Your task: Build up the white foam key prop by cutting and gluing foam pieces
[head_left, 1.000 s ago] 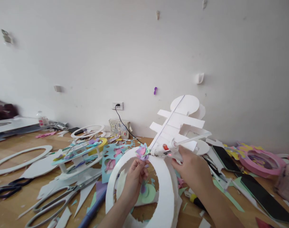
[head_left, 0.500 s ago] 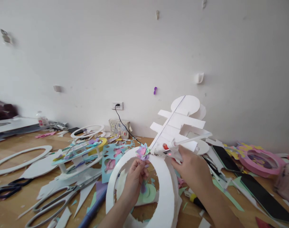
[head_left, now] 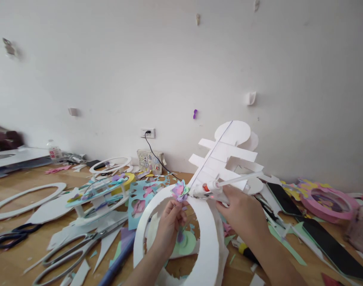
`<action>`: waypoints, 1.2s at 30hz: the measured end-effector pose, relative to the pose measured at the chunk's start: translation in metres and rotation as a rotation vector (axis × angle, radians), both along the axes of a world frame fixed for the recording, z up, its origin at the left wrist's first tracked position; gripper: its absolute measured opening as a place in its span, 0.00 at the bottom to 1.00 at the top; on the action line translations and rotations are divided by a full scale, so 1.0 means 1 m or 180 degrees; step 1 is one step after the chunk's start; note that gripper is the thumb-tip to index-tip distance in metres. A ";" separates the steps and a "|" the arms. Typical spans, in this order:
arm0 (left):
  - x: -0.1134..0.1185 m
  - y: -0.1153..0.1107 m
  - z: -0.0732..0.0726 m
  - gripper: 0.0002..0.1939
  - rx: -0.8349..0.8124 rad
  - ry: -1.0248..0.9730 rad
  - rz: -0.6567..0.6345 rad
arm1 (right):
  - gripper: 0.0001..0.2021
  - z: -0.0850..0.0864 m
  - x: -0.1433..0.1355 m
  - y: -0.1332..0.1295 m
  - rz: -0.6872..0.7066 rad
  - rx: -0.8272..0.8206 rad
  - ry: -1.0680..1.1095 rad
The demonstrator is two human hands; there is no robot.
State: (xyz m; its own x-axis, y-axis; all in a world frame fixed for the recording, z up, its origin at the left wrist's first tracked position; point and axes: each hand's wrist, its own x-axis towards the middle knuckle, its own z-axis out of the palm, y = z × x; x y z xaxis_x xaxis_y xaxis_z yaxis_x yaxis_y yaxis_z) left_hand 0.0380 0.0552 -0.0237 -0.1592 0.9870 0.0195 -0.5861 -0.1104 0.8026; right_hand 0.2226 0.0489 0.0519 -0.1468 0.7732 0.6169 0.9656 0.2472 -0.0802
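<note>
In my left hand (head_left: 170, 222) the fingers pinch a pastel paper flower (head_left: 180, 190) from below, at the top of a white ring-shaped guitar body (head_left: 209, 238). My right hand (head_left: 243, 210) is wrapped round a white hot glue gun (head_left: 209, 190) with a glue stick poking out of its back. The gun's nozzle points left, right beside the flower; whether it touches the petals I cannot tell. Behind the gun a white foam-board neck and rounded head (head_left: 232, 133) lean up from the ring, with a purple line along them.
Large silver scissors (head_left: 70, 250) and dark-handled scissors (head_left: 18, 234) lie at the left. A layered ring model (head_left: 100, 194) stands behind them. To the right are two phones (head_left: 333, 246) and a pink ring (head_left: 333, 204). Paper scraps cover much of the table; a cable (head_left: 153, 149) runs from the wall socket.
The glue gun and my right hand have shifted very slightly left and down, with the back of the gun tipping a little lower. My left hand and the flower have hardly moved.
</note>
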 end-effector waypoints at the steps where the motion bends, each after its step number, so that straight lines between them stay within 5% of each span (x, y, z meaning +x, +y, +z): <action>1: 0.000 0.000 -0.001 0.21 0.0000 -0.0006 -0.0007 | 0.04 0.000 0.001 0.000 0.0002 0.0005 0.0011; 16: 0.001 0.002 -0.001 0.19 -0.0035 -0.0163 -0.0078 | 0.12 0.004 0.007 0.000 0.0289 -0.0297 0.1140; 23: -0.001 0.005 -0.005 0.23 -0.0080 -0.0264 -0.0120 | 0.14 0.007 0.011 0.003 0.0740 -0.0836 0.2667; 29: -0.001 0.004 -0.004 0.24 -0.0169 -0.0394 -0.0073 | 0.25 0.013 0.017 0.009 0.1686 -0.1078 0.4759; 34: -0.003 0.006 -0.001 0.21 -0.0252 -0.0603 0.0038 | 0.28 0.022 0.035 0.022 0.1525 -0.0588 0.5577; 36: -0.003 0.007 0.001 0.19 -0.0294 -0.0712 0.0058 | 0.25 0.015 0.050 0.036 0.1229 -0.0413 0.5418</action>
State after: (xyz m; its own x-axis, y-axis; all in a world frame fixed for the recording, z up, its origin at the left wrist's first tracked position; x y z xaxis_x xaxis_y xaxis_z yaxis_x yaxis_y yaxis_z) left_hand 0.0346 0.0622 -0.0228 -0.1674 0.9799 -0.1084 -0.7491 -0.0549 0.6602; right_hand 0.2729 0.0851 0.0669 0.3701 0.9054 0.2078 -0.3158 0.3330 -0.8885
